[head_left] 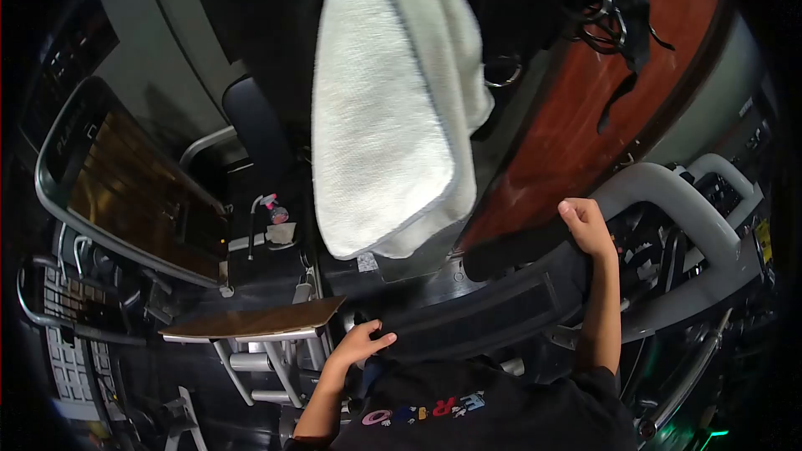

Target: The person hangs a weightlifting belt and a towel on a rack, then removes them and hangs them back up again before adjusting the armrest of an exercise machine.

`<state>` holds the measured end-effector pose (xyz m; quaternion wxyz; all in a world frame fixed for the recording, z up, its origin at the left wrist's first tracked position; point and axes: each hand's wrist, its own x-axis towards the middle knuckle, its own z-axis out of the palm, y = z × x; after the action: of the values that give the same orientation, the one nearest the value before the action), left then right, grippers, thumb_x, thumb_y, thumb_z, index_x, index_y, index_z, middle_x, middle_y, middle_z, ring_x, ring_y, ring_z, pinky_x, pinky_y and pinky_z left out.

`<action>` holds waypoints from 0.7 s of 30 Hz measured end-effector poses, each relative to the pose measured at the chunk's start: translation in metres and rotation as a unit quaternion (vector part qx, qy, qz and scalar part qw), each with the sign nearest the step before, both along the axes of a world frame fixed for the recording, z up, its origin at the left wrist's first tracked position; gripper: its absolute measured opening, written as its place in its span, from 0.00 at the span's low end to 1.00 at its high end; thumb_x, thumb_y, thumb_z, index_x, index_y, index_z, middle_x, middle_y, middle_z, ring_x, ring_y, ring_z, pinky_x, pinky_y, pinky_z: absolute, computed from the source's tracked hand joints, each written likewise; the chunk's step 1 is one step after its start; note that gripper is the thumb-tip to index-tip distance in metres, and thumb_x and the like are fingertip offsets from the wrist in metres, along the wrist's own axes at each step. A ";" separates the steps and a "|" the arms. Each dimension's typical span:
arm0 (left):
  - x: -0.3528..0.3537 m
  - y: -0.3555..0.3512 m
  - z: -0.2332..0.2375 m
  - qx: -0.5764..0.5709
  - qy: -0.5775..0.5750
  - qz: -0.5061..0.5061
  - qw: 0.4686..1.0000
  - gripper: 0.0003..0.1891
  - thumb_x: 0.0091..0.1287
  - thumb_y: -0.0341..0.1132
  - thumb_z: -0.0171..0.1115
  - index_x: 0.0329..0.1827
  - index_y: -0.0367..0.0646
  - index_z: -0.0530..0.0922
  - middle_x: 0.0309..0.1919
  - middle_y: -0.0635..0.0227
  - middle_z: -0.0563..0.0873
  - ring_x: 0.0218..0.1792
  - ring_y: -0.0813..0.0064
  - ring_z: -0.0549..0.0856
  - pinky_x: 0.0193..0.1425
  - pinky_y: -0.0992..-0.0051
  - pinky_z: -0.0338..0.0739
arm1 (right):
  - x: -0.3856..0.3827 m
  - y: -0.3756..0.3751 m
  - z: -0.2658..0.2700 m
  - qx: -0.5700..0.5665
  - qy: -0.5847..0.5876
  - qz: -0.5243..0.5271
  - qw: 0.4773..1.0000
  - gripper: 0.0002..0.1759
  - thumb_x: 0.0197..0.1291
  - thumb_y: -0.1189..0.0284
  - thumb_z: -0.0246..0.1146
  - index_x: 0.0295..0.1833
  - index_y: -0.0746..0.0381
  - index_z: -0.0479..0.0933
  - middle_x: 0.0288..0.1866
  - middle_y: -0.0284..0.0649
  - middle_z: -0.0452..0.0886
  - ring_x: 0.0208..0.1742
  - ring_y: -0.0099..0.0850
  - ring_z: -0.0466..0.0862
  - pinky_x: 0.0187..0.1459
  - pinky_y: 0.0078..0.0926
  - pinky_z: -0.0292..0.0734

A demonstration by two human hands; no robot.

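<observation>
My left hand (361, 342) is low in the view, near the black padded bench (468, 326), with thumb and forefinger apart and nothing visible between them. Raised over the bench's right end, my right hand (587, 225) is closed like a fist. Whether anything dark is inside its fingers is hidden. A white towel (380, 117) hangs large and close in the upper middle, apart from both hands; what holds it up is lost in the dark at the top edge.
A spray bottle (276, 210) with a pink head stands beside a pale cloth (281, 234). A brown-topped bench (255, 321) is at left, near a framed gym machine (134, 184). Thick grey machine arms (693, 209) curve at right. Black straps (622, 25) hang before a reddish panel (576, 125).
</observation>
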<state>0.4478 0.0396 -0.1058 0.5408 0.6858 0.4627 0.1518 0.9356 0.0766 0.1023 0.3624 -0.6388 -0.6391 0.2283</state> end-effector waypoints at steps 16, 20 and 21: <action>0.048 -0.005 -0.009 -0.024 -0.011 0.006 1.000 0.27 0.74 0.53 0.64 0.28 0.35 0.80 0.18 0.72 0.78 0.25 0.82 0.72 0.29 0.69 0.66 | 0.157 -0.076 -0.124 0.035 0.174 -0.284 0.942 0.34 0.78 0.44 0.53 0.21 0.55 0.66 0.20 0.24 0.65 0.23 0.17 0.61 0.27 0.23 0.55; 0.058 0.004 0.018 -0.187 -0.241 0.123 0.944 0.19 0.80 0.43 0.57 0.39 0.36 0.86 0.33 0.76 0.88 0.34 0.86 0.81 0.40 0.79 0.75 | 0.146 -0.086 -0.163 -0.030 0.178 -0.259 0.949 0.33 0.78 0.45 0.52 0.21 0.54 0.64 0.20 0.24 0.63 0.24 0.18 0.60 0.29 0.23 0.55; 0.064 0.007 0.026 -0.215 -0.294 0.135 0.922 0.18 0.81 0.42 0.55 0.43 0.35 0.86 0.37 0.73 0.90 0.37 0.84 0.84 0.44 0.80 0.78 | 0.141 -0.089 -0.172 -0.041 0.179 -0.249 0.951 0.34 0.78 0.45 0.52 0.21 0.54 0.64 0.20 0.24 0.63 0.24 0.18 0.60 0.30 0.24 0.56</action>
<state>0.5113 0.0470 -0.0799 0.7616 0.4086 0.3927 0.3144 1.0770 -0.0126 -0.0696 0.4899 -0.7405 -0.3742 0.2677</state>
